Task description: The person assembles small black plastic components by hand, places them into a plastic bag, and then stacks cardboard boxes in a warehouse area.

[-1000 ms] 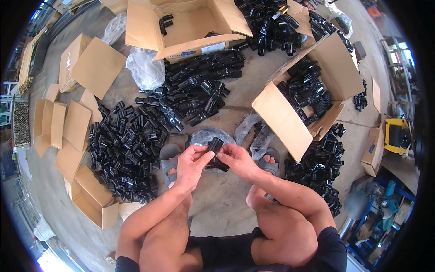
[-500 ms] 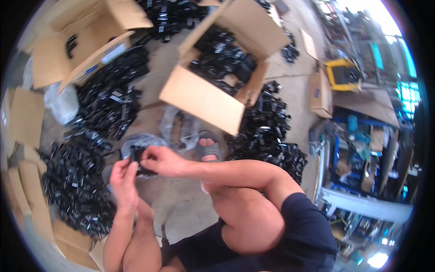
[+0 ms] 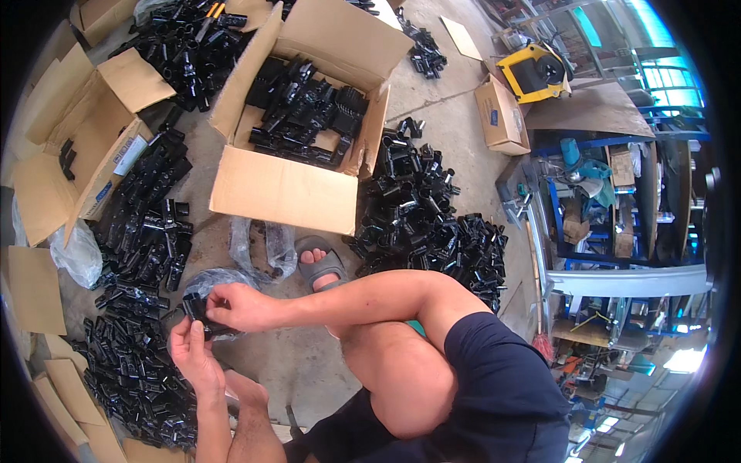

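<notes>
Between my two hands is a small, glossy black tube-like part. My left hand grips it from below, thumb and fingers closed. My right hand has its fingers bent and pinched against the part's right side; its fingertips are partly hidden. Just behind the hands lies crumpled clear plastic wrap. To the left, a large heap of similar black parts covers the floor. Another heap of black parts lies to the right, beyond my sandalled foot.
An open cardboard box holding several black parts stands ahead. Another open box is at the left, with a few parts inside. At the right are a small carton, a yellow-and-black machine and a blue-framed shelf.
The view has turned, so boxes and heaps sit farther left in the picture. Both hands stay together around the black part, with little visible change in their grip.
</notes>
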Motion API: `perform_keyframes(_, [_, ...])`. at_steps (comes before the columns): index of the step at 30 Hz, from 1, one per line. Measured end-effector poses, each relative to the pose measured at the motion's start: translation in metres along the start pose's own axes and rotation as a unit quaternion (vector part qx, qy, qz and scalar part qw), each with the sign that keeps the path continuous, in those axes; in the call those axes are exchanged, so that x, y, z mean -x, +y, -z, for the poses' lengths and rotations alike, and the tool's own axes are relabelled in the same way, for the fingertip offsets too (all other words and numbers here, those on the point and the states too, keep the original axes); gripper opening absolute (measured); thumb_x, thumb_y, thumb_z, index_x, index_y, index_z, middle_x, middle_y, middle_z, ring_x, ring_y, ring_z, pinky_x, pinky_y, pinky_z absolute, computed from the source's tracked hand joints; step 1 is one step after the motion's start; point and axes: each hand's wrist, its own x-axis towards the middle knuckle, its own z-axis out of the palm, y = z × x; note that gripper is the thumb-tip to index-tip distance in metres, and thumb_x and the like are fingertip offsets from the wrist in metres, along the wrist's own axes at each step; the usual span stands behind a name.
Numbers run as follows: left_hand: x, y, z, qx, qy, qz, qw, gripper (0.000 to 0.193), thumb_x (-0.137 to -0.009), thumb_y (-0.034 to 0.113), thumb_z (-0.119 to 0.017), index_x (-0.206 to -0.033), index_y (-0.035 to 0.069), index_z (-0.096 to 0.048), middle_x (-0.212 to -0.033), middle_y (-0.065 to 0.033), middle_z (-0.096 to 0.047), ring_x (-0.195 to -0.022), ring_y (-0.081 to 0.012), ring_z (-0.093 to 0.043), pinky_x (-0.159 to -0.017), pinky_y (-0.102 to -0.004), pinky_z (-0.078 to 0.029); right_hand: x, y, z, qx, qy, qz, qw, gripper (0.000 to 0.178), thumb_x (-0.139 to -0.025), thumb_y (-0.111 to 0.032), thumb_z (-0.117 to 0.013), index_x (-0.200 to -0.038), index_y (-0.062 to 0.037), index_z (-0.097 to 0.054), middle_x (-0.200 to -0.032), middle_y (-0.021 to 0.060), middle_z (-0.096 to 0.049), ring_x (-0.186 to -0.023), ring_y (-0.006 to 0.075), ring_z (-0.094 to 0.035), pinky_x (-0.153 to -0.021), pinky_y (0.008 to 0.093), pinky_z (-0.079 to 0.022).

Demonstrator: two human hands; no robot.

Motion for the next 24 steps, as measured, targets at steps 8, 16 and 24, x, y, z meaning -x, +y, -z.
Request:
perform_keyframes(8, [0.001, -0.003, 0.002, -0.01, 0.019, 0.016, 1.0, 0.023, -0.102, 0.007, -0.064, -0.124, 0.002, -0.059, -0.12, -0.0095, -0.069, -0.106, -0.0159, -0.066, -0.09, -0.0319, -0.054, 0.0, -0.004, 0.002, -0.016, -0.019, -0.025, 0.999, 0.022, -0.09, -0.02, -0.072, -0.099, 0.0001, -0.066, -0.084, 0.0123, -0.071, -0.078, 0.0211, -0.067, -0.07, 0.039, -0.053])
perform_keyframes(16, [0.004, 0.005, -0.003, -0.041, -0.05, 0.009, 0.998, 0.028, -0.103, 0.009, -0.063, -0.128, 0.0, -0.057, -0.122, -0.0109, -0.069, -0.109, -0.0171, -0.066, -0.093, -0.0328, -0.054, 0.008, -0.005, 0.016, -0.082, -0.064, 0.042, 0.994, 0.027, -0.088, -0.021, -0.074, -0.099, 0.0015, -0.067, -0.086, 0.0151, -0.073, -0.079, 0.0243, -0.07, -0.071, 0.0391, -0.054])
perform_keyframes(24, [0.011, 0.01, 0.006, -0.144, -0.131, 0.095, 0.976, 0.032, -0.103, 0.01, -0.063, -0.131, -0.004, -0.059, -0.125, -0.017, -0.07, -0.111, -0.0226, -0.069, -0.094, -0.0354, -0.057, 0.044, -0.061, 0.165, 0.424, -0.242, -0.041, 0.872, 0.027, -0.09, -0.029, -0.07, -0.096, -0.0035, -0.074, -0.084, 0.0194, -0.072, -0.081, 0.0413, -0.069, -0.074, 0.0492, -0.053])
